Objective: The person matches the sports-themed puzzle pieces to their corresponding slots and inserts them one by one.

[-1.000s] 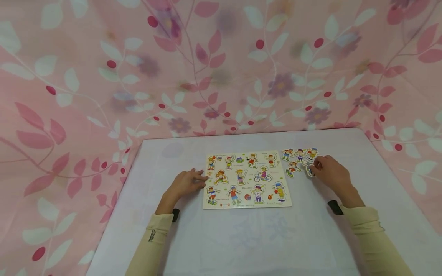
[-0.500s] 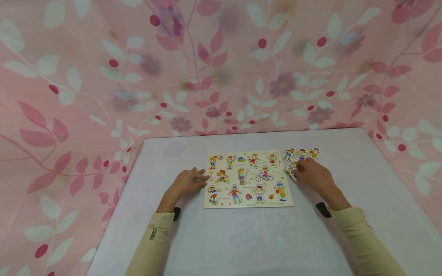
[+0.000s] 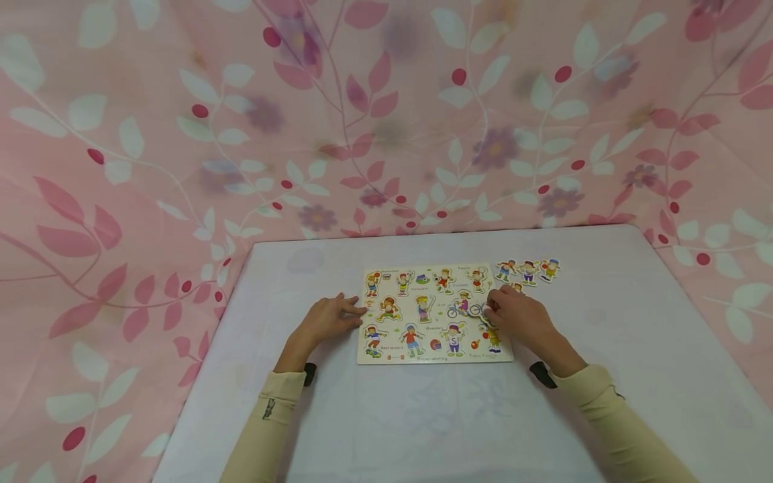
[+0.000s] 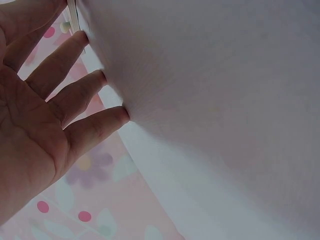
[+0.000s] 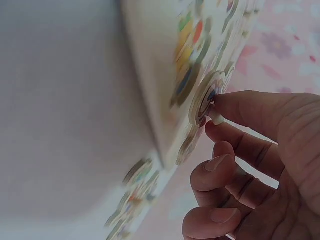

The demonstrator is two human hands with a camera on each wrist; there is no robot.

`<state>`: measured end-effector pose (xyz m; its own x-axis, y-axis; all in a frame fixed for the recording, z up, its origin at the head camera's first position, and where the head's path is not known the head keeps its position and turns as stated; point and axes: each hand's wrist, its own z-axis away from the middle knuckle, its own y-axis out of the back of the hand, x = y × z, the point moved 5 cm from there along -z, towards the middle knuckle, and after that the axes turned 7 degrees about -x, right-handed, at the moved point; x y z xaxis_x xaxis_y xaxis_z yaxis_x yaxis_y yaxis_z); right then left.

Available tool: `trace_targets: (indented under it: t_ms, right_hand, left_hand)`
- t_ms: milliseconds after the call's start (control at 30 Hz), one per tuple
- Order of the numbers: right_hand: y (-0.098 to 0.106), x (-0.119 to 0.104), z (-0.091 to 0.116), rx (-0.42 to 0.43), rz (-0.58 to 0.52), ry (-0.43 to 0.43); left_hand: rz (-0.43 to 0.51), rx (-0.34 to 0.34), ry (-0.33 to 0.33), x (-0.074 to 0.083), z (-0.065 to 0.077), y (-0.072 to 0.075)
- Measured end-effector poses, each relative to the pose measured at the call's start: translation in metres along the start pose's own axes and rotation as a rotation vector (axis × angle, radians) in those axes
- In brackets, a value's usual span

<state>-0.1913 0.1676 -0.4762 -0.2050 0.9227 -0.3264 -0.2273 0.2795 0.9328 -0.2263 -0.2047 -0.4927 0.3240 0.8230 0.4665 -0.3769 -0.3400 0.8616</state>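
My right hand [image 3: 524, 323] is over the right part of the puzzle board [image 3: 407, 319], pinching a flat picture piece with bicycle wheels [image 3: 482, 320]. In the right wrist view, thumb and forefinger are at the small pale knob [image 5: 216, 118] of that wooden piece [image 5: 204, 100], which is tilted close over the board. Printed children playing sports cover the board, and the cyclist picture [image 3: 462, 305] lies just left of the piece. At the board's left edge rests my left hand [image 3: 326, 322], fingers spread and holding nothing; its fingertips touch the white cloth in the left wrist view.
Several loose figure pieces [image 3: 528, 272] lie beyond the board's upper right corner, one partly hidden behind my right hand. A white cloth [image 3: 435, 416] covers the table, and a pink floral curtain [image 3: 386, 134] hangs along its back and sides.
My right hand has picked up the bicycle piece from the loose pieces and carried it left, over the board's right side. The left hand has stayed at the left edge.
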Motion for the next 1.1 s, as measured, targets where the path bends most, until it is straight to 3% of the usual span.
trace_targets:
  t_ms: [433,1100]
  right_hand:
    - [-0.009,-0.055,-0.005,0.043,0.094,0.2]
    - [-0.031,-0.136,-0.021,0.019,0.07,0.327]
  left_hand:
    - [0.003,0.016,-0.02,-0.001,0.001,0.001]
    - [-0.012,0.014,-0.019,-0.001,0.001,0.0]
